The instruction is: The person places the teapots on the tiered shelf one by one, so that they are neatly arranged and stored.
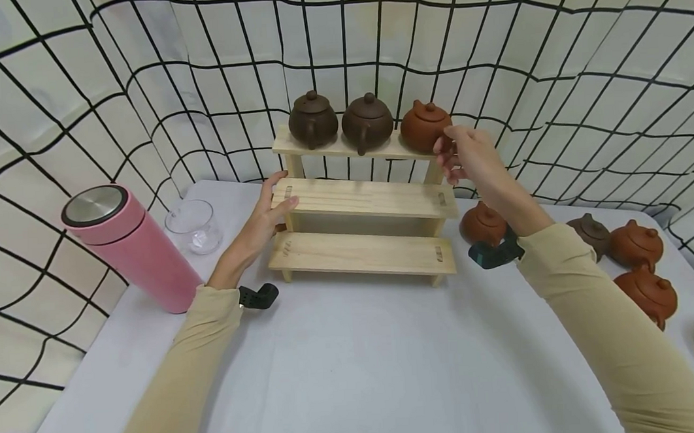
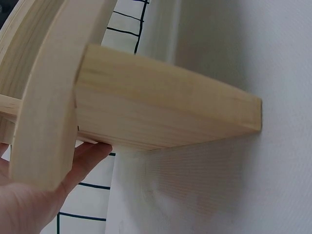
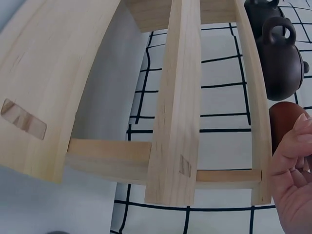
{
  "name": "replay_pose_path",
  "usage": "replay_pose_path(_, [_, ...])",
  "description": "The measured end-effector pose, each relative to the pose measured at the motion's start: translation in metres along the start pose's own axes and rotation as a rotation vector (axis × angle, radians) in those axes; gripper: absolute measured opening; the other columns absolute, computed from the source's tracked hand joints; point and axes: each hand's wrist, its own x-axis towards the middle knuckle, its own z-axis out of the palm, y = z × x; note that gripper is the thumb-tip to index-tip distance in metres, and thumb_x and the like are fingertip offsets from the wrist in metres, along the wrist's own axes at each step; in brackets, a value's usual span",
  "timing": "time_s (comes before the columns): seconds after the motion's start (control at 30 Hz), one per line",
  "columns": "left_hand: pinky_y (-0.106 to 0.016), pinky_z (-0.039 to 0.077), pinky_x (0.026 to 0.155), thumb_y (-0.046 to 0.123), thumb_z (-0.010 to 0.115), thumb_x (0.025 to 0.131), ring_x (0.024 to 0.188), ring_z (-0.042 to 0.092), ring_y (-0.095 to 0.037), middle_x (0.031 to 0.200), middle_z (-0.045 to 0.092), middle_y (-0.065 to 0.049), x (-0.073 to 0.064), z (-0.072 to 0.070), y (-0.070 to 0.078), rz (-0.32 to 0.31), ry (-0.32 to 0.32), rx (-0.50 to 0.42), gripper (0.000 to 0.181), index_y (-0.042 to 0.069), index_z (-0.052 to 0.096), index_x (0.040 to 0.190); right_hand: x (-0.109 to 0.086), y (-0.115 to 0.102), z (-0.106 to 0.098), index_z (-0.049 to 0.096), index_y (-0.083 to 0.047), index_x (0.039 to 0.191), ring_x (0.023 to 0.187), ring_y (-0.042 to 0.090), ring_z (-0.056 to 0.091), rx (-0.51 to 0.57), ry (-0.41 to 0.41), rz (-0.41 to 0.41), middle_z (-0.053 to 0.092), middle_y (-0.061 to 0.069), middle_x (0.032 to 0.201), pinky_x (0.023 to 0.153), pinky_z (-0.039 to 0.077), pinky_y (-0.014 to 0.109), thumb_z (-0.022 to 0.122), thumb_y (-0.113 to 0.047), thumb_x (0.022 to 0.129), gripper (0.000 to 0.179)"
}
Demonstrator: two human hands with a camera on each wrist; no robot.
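- Reddish-brown teapot [image 1: 425,125] — right end of the three-tier wooden rack's [image 1: 362,199] top shelf, upright; right hand [image 1: 469,156] curls fingers on it.
- Left hand [image 1: 267,211] — fingers straight, steadying the rack's left middle shelf end.

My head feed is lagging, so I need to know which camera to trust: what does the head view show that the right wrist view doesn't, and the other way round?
Only the head view shows the left hand resting on the middle shelf's left end, the pink flask, the glass cup, and the loose teapots on the table. Only the right wrist view shows the shelf's mortise joints up close from the side. Both show the wooden stepped shelf, the dark brown teapots on top, and the right hand touching the reddish teapot.
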Motion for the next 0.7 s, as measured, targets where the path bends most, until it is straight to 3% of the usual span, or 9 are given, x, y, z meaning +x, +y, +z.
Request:
replay_pose_path(0.47, [-0.069, 0.026, 0.116, 0.034, 0.044, 0.109, 0.146, 0.03, -0.04, 0.169, 0.014, -0.017, 0.0, 0.0, 0.001, -0.003, 0.001, 0.002, 0.072, 0.02, 0.003, 0.166, -0.003, -0.002, 0.017, 0.062, -0.001, 0.117, 0.061, 0.01, 0.054, 0.03, -0.039, -0.028, 0.068, 0.004, 0.088, 0.057, 0.048, 0.021, 0.043, -0.036, 0.114, 0.04])
replay_pose_path(0.7, [-0.069, 0.027, 0.116, 0.034, 0.044, 0.109, 0.145, 0.031, -0.041, 0.168, 0.015, -0.017, 0.0, 0.0, 0.001, -0.008, 0.003, 0.004, 0.072, 0.02, 0.003, 0.166, -0.012, 0.008, 0.018, 0.055, -0.007, 0.12, 0.067, 0.012, 0.058, 0.116, -0.025, -0.06, 0.066, 0.007, 0.098, 0.061, 0.05, 0.023, 0.045, -0.038, 0.113, 0.033])
